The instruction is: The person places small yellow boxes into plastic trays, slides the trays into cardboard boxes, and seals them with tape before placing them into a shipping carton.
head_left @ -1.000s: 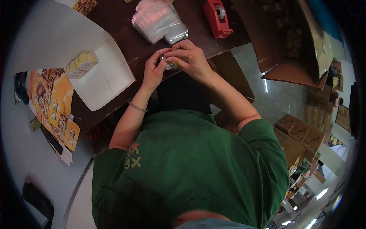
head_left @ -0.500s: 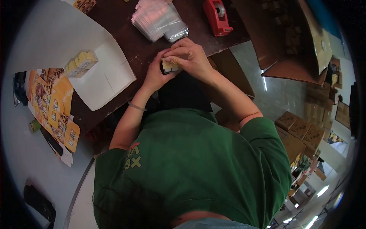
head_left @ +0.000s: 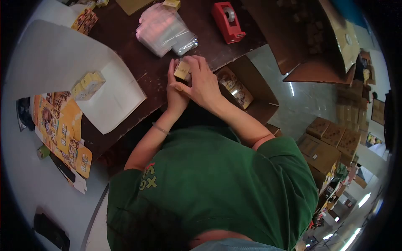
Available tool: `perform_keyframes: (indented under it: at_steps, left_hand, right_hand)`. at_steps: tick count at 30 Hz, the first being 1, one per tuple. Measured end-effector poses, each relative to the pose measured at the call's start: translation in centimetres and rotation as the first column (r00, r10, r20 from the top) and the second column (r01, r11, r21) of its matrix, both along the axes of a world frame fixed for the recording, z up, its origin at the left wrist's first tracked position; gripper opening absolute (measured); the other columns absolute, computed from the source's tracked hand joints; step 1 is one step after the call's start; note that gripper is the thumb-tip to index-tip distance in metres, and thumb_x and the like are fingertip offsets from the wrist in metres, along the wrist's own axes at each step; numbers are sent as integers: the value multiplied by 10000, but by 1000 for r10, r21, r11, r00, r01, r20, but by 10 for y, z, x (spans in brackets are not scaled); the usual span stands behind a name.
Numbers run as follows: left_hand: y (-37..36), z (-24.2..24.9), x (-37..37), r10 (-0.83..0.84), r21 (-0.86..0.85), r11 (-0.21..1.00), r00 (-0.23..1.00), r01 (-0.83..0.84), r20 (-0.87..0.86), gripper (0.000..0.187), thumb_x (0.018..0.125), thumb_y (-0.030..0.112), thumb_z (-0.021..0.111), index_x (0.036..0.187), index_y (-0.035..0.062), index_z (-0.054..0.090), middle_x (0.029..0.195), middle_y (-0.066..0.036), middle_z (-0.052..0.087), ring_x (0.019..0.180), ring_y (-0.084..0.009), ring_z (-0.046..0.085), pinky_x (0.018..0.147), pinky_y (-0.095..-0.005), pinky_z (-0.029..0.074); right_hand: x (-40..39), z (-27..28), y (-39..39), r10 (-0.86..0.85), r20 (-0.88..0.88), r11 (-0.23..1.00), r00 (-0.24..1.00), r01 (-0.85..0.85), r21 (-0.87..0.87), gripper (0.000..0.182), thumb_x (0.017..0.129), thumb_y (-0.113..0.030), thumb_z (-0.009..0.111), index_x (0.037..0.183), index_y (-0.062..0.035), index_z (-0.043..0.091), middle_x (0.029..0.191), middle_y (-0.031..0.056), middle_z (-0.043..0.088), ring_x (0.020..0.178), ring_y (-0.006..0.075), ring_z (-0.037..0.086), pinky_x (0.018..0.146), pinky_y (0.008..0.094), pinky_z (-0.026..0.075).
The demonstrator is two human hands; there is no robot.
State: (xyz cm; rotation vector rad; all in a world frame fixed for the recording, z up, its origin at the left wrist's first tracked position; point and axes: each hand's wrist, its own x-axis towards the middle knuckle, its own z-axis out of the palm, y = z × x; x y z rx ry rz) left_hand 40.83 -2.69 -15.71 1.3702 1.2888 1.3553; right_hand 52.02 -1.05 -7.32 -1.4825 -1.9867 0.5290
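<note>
Both of my hands meet at the near edge of the dark table around a small yellow box [head_left: 182, 70]. My left hand [head_left: 177, 97] is wrapped round its left side and underside, with part of the fingers hidden. My right hand [head_left: 202, 81] closes over the right side of the box, fingers bent and thumb lying across toward the left hand. Just beyond my fingers lies a pile of clear plastic sleeves [head_left: 161, 35]. To its right stands a red tape dispenser [head_left: 228, 25].
A white open carton [head_left: 121, 96] at left holds several small yellow boxes [head_left: 89, 85]. Flattened orange printed cartons [head_left: 63, 129] lie beside it. Right of my hands, a cardboard box [head_left: 264, 94] contains printed packs [head_left: 236, 88]. A larger open cardboard box [head_left: 310, 67] stands farther right.
The view has shifted. My right hand has moved from pinching at the top of the box to lying over its right side. The box has turned, and printed packs in the cardboard box now show.
</note>
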Motion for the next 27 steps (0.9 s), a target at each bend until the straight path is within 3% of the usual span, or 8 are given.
perform_keyframes:
  at_steps: [2, 5, 9, 11, 12, 15, 21, 27]
  left_hand:
    - [-5, 18, 2, -90, 20, 996, 991, 93, -96, 561, 898, 95, 590, 1420, 4, 406, 1429, -192, 456, 1331, -306, 444, 1110, -393, 344]
    - [23, 23, -12, -124, -103, 984, 972, 147, 199, 540, 918, 120, 592, 1409, -11, 408, 1346, -158, 511, 1257, -260, 496, 1085, -365, 367]
    - [70, 48, 5, -404, -119, 907, 914, 405, 29, 656, 843, 103, 700, 1425, 22, 408, 1328, -152, 536, 1253, -238, 512, 1059, -347, 397]
    - [83, 55, 4, -494, -167, 864, 864, 475, -100, 695, 822, 120, 725, 1433, 35, 404, 1319, -149, 546, 1242, -234, 523, 1051, -349, 406]
    - [85, 42, 8, -493, -131, 861, 870, 491, 18, 709, 796, 158, 753, 1418, 40, 433, 1271, -145, 573, 1194, -254, 556, 1025, -348, 424]
    - [86, 68, 16, -587, -186, 809, 753, 557, -297, 562, 783, 169, 765, 1295, 41, 571, 1112, -134, 589, 1046, -268, 592, 951, -335, 450]
    - [83, 38, 43, -509, -187, 822, 842, 537, 177, 372, 814, 140, 696, 1142, 43, 549, 1131, -57, 567, 1004, -139, 529, 911, -279, 423]
    - [80, 33, 48, -462, -185, 843, 855, 506, 236, 388, 826, 137, 680, 1166, 45, 518, 1192, -82, 572, 1048, -151, 528, 943, -289, 413]
  right_hand:
    - [22, -2, 17, 57, -33, 998, 998, -56, 26, 621, 774, -318, 775, 1285, -71, 523, 1277, 206, 463, 1110, 396, 556, 882, 446, 514]
    - [64, 7, 45, 457, -16, 889, 890, -457, -27, 664, 744, -107, 719, 1370, -121, 499, 1337, 193, 453, 1187, 377, 528, 944, 420, 499]
    - [86, 20, 62, 548, -203, 807, 811, -577, -127, 691, 706, 23, 652, 1370, -70, 483, 1397, 169, 463, 1245, 347, 500, 999, 411, 460]
    - [99, 11, 66, 596, -119, 803, 794, -590, 87, 622, 725, 30, 664, 1322, -80, 525, 1412, 158, 462, 1267, 338, 490, 1008, 413, 451]
    - [108, 19, 66, 561, -145, 827, 815, -546, 131, 483, 761, -1, 701, 1226, -83, 600, 1407, 141, 479, 1282, 322, 487, 1020, 407, 441]
    - [157, 30, 84, 331, -382, 934, 863, -357, 3, 275, 796, -71, 746, 1065, -56, 692, 1267, 115, 604, 1191, 262, 578, 991, 369, 463]
    - [267, -59, 199, -354, -458, 934, 815, 332, -131, 236, 919, -145, 655, 1127, -36, 674, 990, 26, 694, 904, 113, 614, 836, 280, 494]
    - [243, -15, 177, -149, -503, 879, 851, -119, -461, 292, 954, -308, 620, 1033, -39, 701, 911, -9, 681, 816, 75, 572, 743, 257, 468]
